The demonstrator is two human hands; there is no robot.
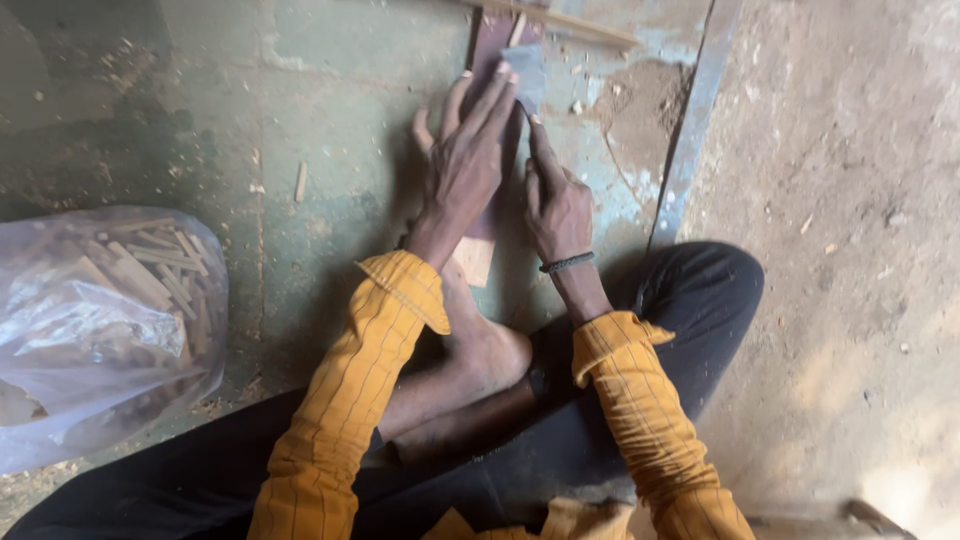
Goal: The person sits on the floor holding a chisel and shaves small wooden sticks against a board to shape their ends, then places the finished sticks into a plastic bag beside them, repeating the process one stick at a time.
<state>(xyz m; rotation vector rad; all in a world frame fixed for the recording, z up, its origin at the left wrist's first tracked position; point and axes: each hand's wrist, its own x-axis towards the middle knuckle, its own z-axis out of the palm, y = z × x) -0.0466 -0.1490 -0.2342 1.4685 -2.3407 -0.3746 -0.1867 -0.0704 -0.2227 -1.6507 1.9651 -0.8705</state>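
left hand (468, 160) lay flat, open, on wooden strip (487, 60) | right hand (556, 205) pinched grey sheet (528, 72) | floor (330, 150)

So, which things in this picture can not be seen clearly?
- Long dark wooden strip: head view, left hand covers its middle; top edge cuts its far end.
- Small grey sheet: fingertips hide part.
- Wooden sticks: blurred by the clear plastic bag.

I see mustard-yellow sleeves (370, 400) (thinly striped), black trousers (690, 290), a dark reddish-brown board (492, 45) and a grey-green floor (330, 110).
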